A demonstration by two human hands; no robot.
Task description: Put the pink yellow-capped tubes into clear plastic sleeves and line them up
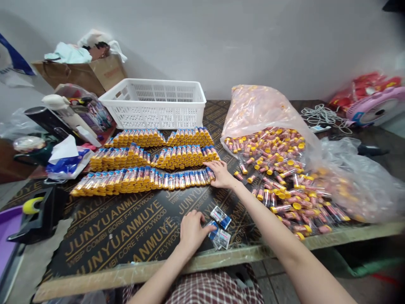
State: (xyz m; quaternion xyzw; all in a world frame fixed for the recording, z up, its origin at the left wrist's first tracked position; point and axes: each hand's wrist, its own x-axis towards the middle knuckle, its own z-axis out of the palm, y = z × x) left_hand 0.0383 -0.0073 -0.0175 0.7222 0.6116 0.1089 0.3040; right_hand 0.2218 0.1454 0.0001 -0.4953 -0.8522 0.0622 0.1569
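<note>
My right hand reaches to the right end of the front row, its fingers closed on a small clear tube with a yellow cap and blue label. That tube stands against a line of similar labelled tubes. My left hand rests on the tabletop nearer the front edge, fingers bent and apart from the thumb. Its thumb touches a small pile of blue-and-white labels. Stacked labelled tubes fill the left part of the front row, with further stacks behind.
A large plastic bag spills loose yellow-capped tubes over the right side. Behind the stacks stands a white plastic basket. A black tape dispenser, tissues and bottles are at left. A pink fan and white cable lie far right.
</note>
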